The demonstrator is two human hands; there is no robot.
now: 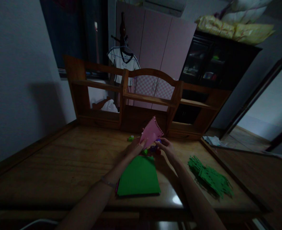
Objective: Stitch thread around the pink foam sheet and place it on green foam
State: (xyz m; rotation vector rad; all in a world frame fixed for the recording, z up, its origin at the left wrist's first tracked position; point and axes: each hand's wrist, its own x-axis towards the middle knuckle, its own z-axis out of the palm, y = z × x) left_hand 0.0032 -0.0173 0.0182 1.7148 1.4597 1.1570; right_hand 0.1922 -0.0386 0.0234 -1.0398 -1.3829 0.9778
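Observation:
My left hand (134, 146) pinches the lower edge of a pink paper sheet (151, 131) with a row of punched holes along its top right edge. The sheet is held up, tilted, above the wooden desk (59, 166). My right hand (166, 146) is closed around a small purple punch (158, 141) set against the sheet's lower right corner. Below my hands a stack of green paper (139, 176) lies flat on the desk, with a pink edge showing under it.
A pile of cut green paper pieces (209, 176) lies at the right of the desk. A small green punch (130, 138) and other small coloured punches (152, 149) sit near my hands. A wooden shelf unit (145, 99) stands along the desk's back edge.

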